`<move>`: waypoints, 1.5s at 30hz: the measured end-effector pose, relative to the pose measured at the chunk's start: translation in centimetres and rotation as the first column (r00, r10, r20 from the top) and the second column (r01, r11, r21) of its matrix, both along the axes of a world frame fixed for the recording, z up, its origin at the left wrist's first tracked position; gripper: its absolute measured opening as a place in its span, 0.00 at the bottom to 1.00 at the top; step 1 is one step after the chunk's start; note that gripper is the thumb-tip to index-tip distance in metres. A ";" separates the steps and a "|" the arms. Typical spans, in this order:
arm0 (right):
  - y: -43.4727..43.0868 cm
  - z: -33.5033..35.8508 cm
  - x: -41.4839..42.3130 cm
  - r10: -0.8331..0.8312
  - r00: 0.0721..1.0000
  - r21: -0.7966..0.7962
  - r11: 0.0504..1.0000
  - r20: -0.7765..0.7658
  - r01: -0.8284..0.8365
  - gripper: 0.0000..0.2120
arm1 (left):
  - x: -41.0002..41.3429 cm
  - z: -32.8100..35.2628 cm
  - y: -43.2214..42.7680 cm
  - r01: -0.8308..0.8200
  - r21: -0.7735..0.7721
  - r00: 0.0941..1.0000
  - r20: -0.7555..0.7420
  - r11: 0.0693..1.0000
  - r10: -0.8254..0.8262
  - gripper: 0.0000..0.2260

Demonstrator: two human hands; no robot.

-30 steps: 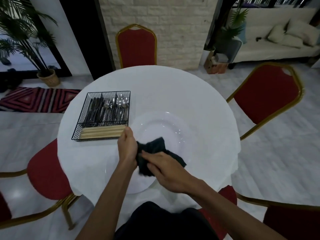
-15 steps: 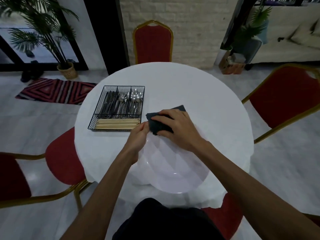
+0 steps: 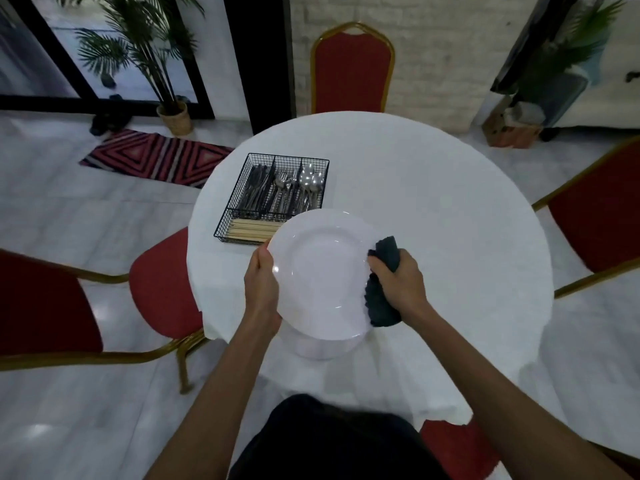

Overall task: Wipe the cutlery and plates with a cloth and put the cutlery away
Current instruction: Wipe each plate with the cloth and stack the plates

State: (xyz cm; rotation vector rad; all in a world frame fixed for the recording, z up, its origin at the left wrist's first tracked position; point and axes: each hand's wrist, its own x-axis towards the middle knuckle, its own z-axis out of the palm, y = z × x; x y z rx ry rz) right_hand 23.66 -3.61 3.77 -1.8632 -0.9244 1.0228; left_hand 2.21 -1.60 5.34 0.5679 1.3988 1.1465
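Observation:
A white plate [image 3: 320,271] is lifted off the round table and tilted toward me. My left hand [image 3: 262,284] grips its left rim. My right hand [image 3: 398,282] clasps a dark cloth [image 3: 381,303] pressed against the plate's right rim. Below the lifted plate another white plate [image 3: 323,348] rests on the table. A black wire cutlery basket [image 3: 273,197] stands on the table's left, holding knives, forks, spoons [image 3: 311,180] and wooden chopsticks [image 3: 252,230] in separate compartments.
The round table wears a white cloth [image 3: 433,209]. Red chairs with gold frames ring it: one far [image 3: 352,71], one right [image 3: 599,209], two left [image 3: 162,289]. A potted palm [image 3: 166,74] and striped rug [image 3: 152,157] lie on the floor at back left.
The plate has been lifted from the table and tilted up. My right hand has slid the cloth from the plate's far edge to its right rim. My left hand now grips the left rim.

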 end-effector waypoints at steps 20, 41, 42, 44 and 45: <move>1.2 -2.6 -5.0 -0.241 0.945 -0.038 0.970 -0.221 0.239 0.13 | -0.6 0.2 3.8 -0.002 -0.010 0.998 0.066 1.000 0.002 0.11; 0.6 -4.1 -0.9 0.078 0.970 -0.155 0.987 0.231 -0.043 0.18 | -1.6 -4.8 3.3 0.062 0.017 0.962 -0.266 0.998 -0.055 0.16; 0.8 -4.5 -0.7 0.120 0.957 -0.185 0.980 0.262 -0.072 0.18 | -2.0 -5.8 2.7 0.064 0.006 0.950 -0.306 0.998 -0.059 0.16; 0.8 -5.0 -0.8 0.156 0.939 -0.214 0.973 0.305 -0.092 0.17 | -2.5 -7.4 1.9 0.094 -0.027 0.909 -0.405 0.995 -0.097 0.18; 0.8 -5.3 -0.9 0.168 0.929 -0.219 0.971 0.330 -0.098 0.17 | -2.5 -8.1 1.6 0.109 -0.050 0.881 -0.457 0.993 -0.120 0.18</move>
